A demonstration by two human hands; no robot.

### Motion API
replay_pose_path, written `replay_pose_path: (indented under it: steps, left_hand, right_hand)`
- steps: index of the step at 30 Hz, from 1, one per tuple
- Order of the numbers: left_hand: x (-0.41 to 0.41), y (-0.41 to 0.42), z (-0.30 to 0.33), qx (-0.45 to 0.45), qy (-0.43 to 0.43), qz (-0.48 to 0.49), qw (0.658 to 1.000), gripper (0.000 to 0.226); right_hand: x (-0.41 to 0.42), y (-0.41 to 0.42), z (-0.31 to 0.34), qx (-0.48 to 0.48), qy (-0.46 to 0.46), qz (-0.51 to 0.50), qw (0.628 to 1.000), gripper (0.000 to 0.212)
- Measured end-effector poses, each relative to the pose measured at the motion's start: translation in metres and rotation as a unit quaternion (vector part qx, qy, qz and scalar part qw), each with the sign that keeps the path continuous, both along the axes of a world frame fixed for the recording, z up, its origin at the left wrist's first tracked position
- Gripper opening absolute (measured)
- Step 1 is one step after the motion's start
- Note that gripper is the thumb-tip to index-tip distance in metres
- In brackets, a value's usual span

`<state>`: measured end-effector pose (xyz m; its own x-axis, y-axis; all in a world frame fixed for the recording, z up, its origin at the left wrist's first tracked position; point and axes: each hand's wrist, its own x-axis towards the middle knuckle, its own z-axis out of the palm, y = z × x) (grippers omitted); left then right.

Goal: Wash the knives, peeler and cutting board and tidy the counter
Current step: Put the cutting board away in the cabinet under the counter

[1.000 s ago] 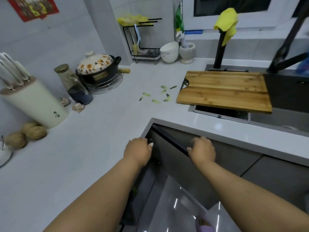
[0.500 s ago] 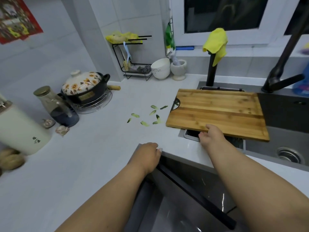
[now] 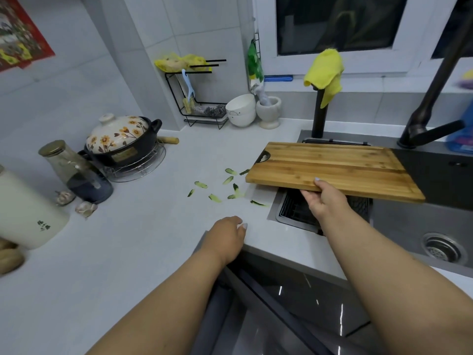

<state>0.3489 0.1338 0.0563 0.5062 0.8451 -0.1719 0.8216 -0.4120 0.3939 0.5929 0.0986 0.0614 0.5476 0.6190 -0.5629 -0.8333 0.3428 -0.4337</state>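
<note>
R hand (image 3: 323, 201) grips the near long edge of the cutting board (image 3: 332, 167), thumb on top, fingers under; board's near edge is raised, tilted over the sink (image 3: 409, 226), w/ its left end by the worktop (image 3: 128, 239) edge. L hand (image 3: 225, 239) rests on the worktop's front corner, fingers loosely bent, holding nothing. Green peel scraps (image 3: 220, 187) lie scattered on the worktop just left of the board. Flowered pot (image 3: 120, 139), glass jar (image 3: 74, 172) & cream knife block (image 3: 23, 211) stand further left. Yellow cloth (image 3: 325, 73) hangs on a black post behind the sink.

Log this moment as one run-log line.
right hand: grips cutting board edge over sink | left hand: rests on counter edge | peels: uncleared
</note>
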Motion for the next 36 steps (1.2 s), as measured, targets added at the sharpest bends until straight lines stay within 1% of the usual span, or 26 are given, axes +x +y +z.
replay_pose_path:
  steps: [2,6,8,9,10,12,13,14,17,19,21,23,25,26,27,29,30,32,34,36]
  left_hand:
    - [-0.002,0.001,0.001,-0.002,-0.012,0.014,1.0,0.043]
    - [-0.008,0.001,0.007,-0.02,-0.068,0.057,0.996,0.036]
    - [-0.011,0.001,0.01,-0.041,-0.114,0.101,0.987,0.036]
    - [-0.013,0.002,0.011,-0.069,-0.155,0.132,0.977,0.035]
    - [-0.014,0.004,0.011,-0.105,-0.208,0.165,0.958,0.034]
    - [-0.015,0.003,0.016,-0.176,-0.313,0.228,0.905,0.036]
    - [-0.015,0.001,0.02,-0.195,-0.344,0.254,0.882,0.041]
    - [-0.018,0.0,0.024,-0.199,-0.36,0.27,0.87,0.045]
    - [-0.032,-0.005,0.038,-0.179,-0.364,0.292,0.866,0.055]
    - [-0.053,-0.006,0.047,-0.151,-0.366,0.315,0.863,0.065]
    - [-0.079,-0.003,0.049,-0.116,-0.335,0.34,0.871,0.076]
    - [-0.105,-0.004,0.053,-0.097,-0.305,0.367,0.874,0.073]
    - [-0.116,-0.01,0.063,-0.118,-0.292,0.377,0.871,0.054]
    - [-0.123,-0.018,0.07,-0.144,-0.303,0.384,0.86,0.042]
    - [-0.129,-0.027,0.076,-0.187,-0.322,0.391,0.842,0.032]
    - [-0.143,-0.043,0.087,-0.282,-0.362,0.409,0.789,0.018]
    - [-0.153,-0.05,0.091,-0.316,-0.383,0.415,0.763,0.015]
    - [-0.169,-0.062,0.097,-0.351,-0.411,0.419,0.73,0.015]
    - [-0.18,-0.073,0.104,-0.37,-0.425,0.421,0.711,0.018]
    - [-0.186,-0.085,0.11,-0.384,-0.438,0.426,0.692,0.022]
  right_hand:
    - [0.004,-0.005,-0.001,0.008,-0.018,-0.003,1.0,0.036]
    - [0.004,-0.027,-0.006,-0.004,-0.064,0.018,0.998,0.042]
    - [0.0,-0.042,-0.005,-0.017,-0.107,0.031,0.994,0.044]
    - [-0.002,-0.049,-0.002,-0.017,-0.128,0.04,0.991,0.045]
    - [-0.005,-0.056,0.001,-0.014,-0.146,0.05,0.988,0.046]
    - [-0.011,-0.07,0.01,0.002,-0.176,0.071,0.982,0.043]
    - [-0.013,-0.076,0.013,0.01,-0.185,0.081,0.979,0.04]
    - [-0.018,-0.082,0.017,0.02,-0.19,0.091,0.977,0.037]
    - [-0.028,-0.094,0.026,0.032,-0.191,0.124,0.973,0.024]
    - [-0.038,-0.1,0.03,0.033,-0.188,0.148,0.97,0.022]
    - [-0.045,-0.103,0.034,0.031,-0.193,0.169,0.966,0.021]
    - [-0.053,-0.103,0.039,0.034,-0.198,0.185,0.962,0.024]
    - [-0.057,-0.101,0.044,0.035,-0.204,0.195,0.959,0.032]
    - [-0.061,-0.098,0.049,0.035,-0.208,0.209,0.955,0.034]
    - [-0.066,-0.096,0.054,0.032,-0.214,0.225,0.95,0.033]
    - [-0.072,-0.088,0.065,0.029,-0.226,0.255,0.94,0.029]
    - [-0.075,-0.085,0.071,0.03,-0.229,0.27,0.935,0.027]
    - [-0.082,-0.077,0.079,0.031,-0.225,0.293,0.929,0.029]
    - [-0.085,-0.069,0.084,0.035,-0.218,0.317,0.922,0.034]
    - [-0.09,-0.062,0.089,0.044,-0.222,0.351,0.908,0.043]
